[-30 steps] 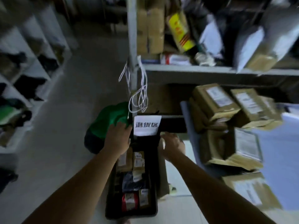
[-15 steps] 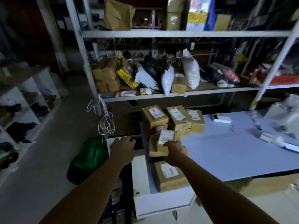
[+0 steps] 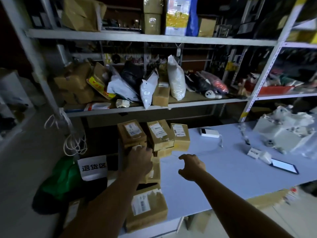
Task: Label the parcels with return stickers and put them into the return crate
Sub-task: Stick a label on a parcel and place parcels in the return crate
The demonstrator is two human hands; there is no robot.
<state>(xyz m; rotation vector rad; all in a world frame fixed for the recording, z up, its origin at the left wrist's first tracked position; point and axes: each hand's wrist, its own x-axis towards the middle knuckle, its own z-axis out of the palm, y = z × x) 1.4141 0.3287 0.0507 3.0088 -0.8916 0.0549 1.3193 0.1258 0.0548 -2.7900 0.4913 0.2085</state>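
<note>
Several brown cardboard parcels with white labels are piled at the left end of the blue table (image 3: 223,170); one is at the back (image 3: 158,134) and a larger one sits at the front edge (image 3: 147,206). My left hand (image 3: 139,160) lies palm down on a brown parcel (image 3: 155,170) in the middle of the pile, fingers curled over its top. My right hand (image 3: 192,166) hovers over the bare table just right of the pile, fingers apart and empty. The dark return crate (image 3: 112,163), with a white paper sign (image 3: 93,166), stands left of the table and is mostly hidden by my left arm.
A green bag (image 3: 63,176) lies on the floor beside the crate. White cords (image 3: 75,143) hang from the shelf post. On the table are a small white box (image 3: 209,132), a lit tablet (image 3: 284,166) and plastic-wrapped white gear (image 3: 283,133). Cluttered metal shelves (image 3: 154,104) stand behind.
My view has lifted from the crate to the table. My left hand moved from the crate's rim onto the parcel pile. My right hand let go of a parcel and moved right.
</note>
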